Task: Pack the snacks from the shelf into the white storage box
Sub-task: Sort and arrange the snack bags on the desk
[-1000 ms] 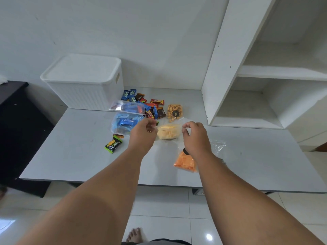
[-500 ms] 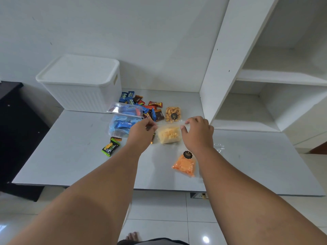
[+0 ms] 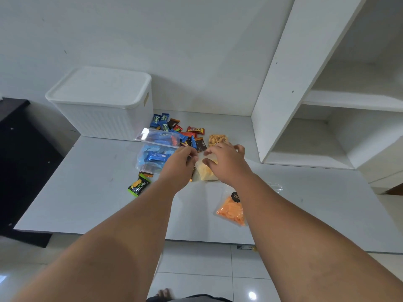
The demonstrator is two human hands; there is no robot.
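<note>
Plainly, the yellow snack bag is the thing in hand: it lies flat on the tabletop, in the middle of the spread and partly under both hands. It looks light, a soft clear film pouch with loose brittle pieces inside, so it will likely sag and slide if lifted by the belly. The better hold is a pinch on the empty film at its far edge or corners, without squeezing the contents.

The left hand has its fingers curled, tips together at the bag's far-left corner; I cannot tell whether they pinch the film. The right hand arches over the bag with fingers loosely spread, closing on nothing that shows.

Too much of the bag is covered to judge its long axis. The orange snack bag nearby lies long axis near-to-far, its dark sticker end towards the wall. The white storage box stands at the far left, lid on.
</note>
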